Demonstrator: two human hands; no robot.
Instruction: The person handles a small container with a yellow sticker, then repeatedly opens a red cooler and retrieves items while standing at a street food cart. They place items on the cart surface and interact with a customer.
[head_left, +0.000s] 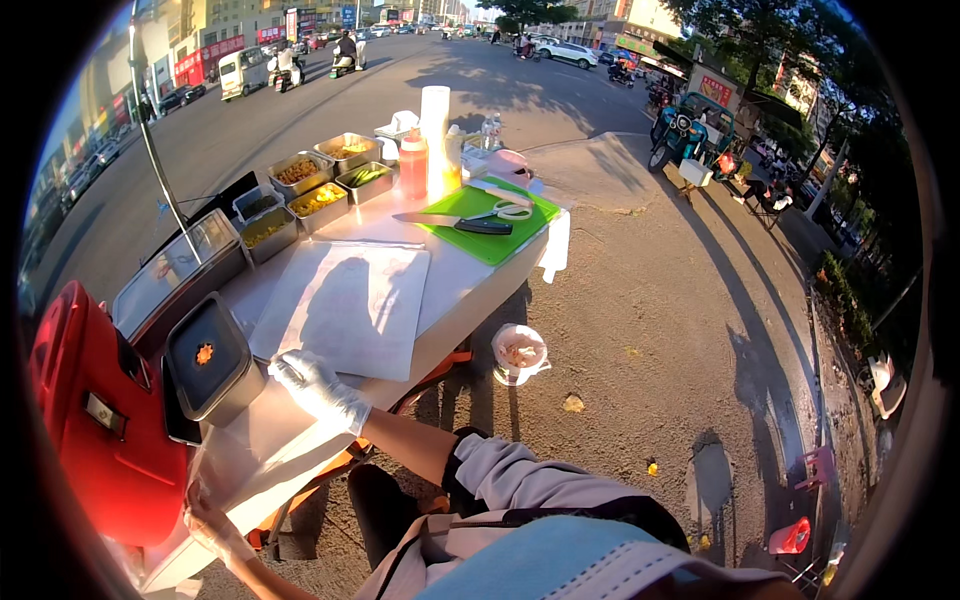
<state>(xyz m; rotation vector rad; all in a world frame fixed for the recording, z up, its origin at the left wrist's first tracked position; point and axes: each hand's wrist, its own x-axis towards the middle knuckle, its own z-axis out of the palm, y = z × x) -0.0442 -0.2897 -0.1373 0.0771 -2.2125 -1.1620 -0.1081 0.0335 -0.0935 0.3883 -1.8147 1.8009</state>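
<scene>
My right hand (319, 394), in a clear plastic glove, is at the near-left corner of a stack of white paper sheets (337, 315). Its fingers are curled, and whether they pinch anything is hidden. My left hand (214, 525), also gloved, is at the table's near edge beside a red insulated barrel (97, 420). I cannot make out if it holds something. A steel container with a dark lid (206, 356) stands between barrel and sheets, an orange flower-shaped piece (204, 354) on top. Beyond the sheets, a knife (457, 223) and scissors (502, 210) rest on a green cutting board (480, 244).
Steel pans of chopped food (319, 202) line the table's far side, near a red squeeze bottle (413, 165) and a paper-towel roll (435, 124). A glass-topped case (172, 277) adjoins the pans. On the ground stands a lined waste bucket (519, 354). Road traffic passes beyond.
</scene>
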